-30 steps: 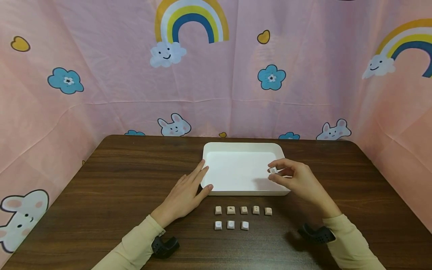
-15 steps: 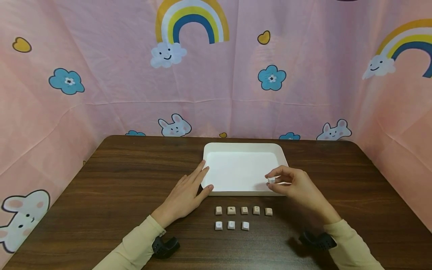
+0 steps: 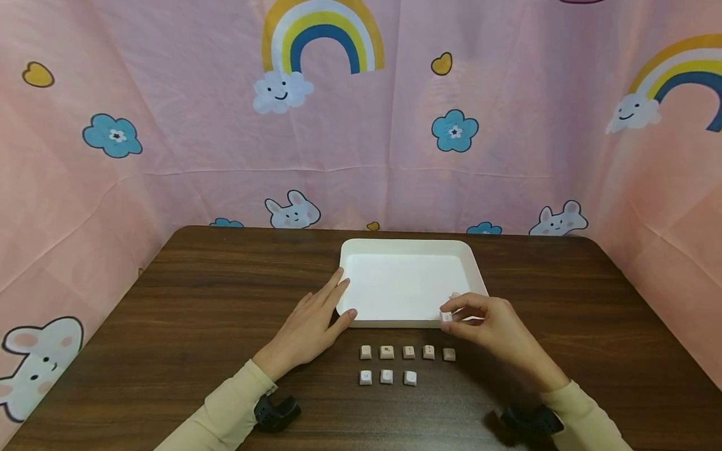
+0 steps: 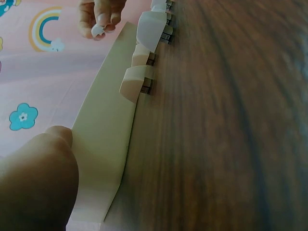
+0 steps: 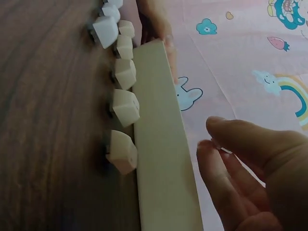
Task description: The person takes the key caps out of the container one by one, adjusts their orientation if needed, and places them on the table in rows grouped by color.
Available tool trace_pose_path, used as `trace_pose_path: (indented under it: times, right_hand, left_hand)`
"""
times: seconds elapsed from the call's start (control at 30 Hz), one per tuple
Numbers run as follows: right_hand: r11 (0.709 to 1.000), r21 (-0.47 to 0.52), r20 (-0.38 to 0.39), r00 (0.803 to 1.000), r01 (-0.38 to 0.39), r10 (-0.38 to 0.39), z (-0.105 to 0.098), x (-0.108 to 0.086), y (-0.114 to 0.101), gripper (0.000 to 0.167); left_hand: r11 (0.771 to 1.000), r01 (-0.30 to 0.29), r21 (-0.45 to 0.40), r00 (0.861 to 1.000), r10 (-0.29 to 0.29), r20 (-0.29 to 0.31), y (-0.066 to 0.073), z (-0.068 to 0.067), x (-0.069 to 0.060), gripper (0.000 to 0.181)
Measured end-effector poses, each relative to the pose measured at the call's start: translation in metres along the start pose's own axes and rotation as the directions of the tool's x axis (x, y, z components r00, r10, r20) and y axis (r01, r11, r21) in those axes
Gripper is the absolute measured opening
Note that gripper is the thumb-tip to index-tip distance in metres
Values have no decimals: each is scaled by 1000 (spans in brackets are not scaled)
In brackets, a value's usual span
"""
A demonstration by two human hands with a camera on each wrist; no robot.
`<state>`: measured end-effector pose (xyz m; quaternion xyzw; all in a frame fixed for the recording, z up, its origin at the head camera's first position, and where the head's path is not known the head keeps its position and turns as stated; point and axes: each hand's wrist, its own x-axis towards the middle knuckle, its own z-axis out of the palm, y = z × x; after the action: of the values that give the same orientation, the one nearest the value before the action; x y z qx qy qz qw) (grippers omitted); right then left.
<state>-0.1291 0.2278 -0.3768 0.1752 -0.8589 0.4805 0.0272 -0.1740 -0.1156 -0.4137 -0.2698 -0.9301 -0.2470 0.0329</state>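
In the head view, my right hand [image 3: 487,322] pinches a small white keycap [image 3: 446,317] between thumb and fingertips, over the front right rim of a white tray [image 3: 403,324]. The same keycap [image 4: 97,31] shows up in the left wrist view, above the tray's wall. From the right wrist my fingers hide most of it. My left hand [image 3: 307,326] lies with fingers extended against the tray's left side. In front of the tray sit two rows of keycaps: a beige row [image 3: 408,352] nearer the tray and a white row [image 3: 386,376] closer to me.
Everything stands on a dark wooden table [image 3: 237,275]. A pink cloth [image 3: 350,131] printed with rainbows and rabbits hangs behind and at both sides. Each wrist wears a black band mount [image 3: 276,413]. The tray's low walls rise close behind the beige keycaps.
My right hand has brought the white keycap from above the tray's right part toward me, to its front rim. The left hand and the keycaps on the table have stayed put.
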Motion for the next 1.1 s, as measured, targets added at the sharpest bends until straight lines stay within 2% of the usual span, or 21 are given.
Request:
trace_pose_path:
  times: [0.27, 0.53, 0.7, 0.87, 1.1]
  right_hand:
    - [999, 1, 30, 998, 47, -47, 6, -12, -1, 23]
    - [999, 8, 66, 997, 35, -35, 14, -28, -4, 22]
    - [993, 47, 97, 989, 110, -114, 20, -34, -3, 19]
    - [986, 8, 110, 980, 168, -168, 26, -38, -2, 18]
    - [987, -32, 153, 976, 160, -153, 32, -43, -3, 17]
  left_hand:
    - [1000, 3, -2, 1000, -3, 2, -1, 1, -1, 72]
    - [1000, 2, -2, 1000, -2, 0, -1, 1, 0, 72]
    - [1000, 3, 3, 1000, -3, -4, -1, 1, 0, 72]
    - [1000, 2, 1, 1000, -2, -4, -1, 1, 1, 71]
    - [1000, 2, -1, 1000, -2, 2, 0, 0, 1, 71]
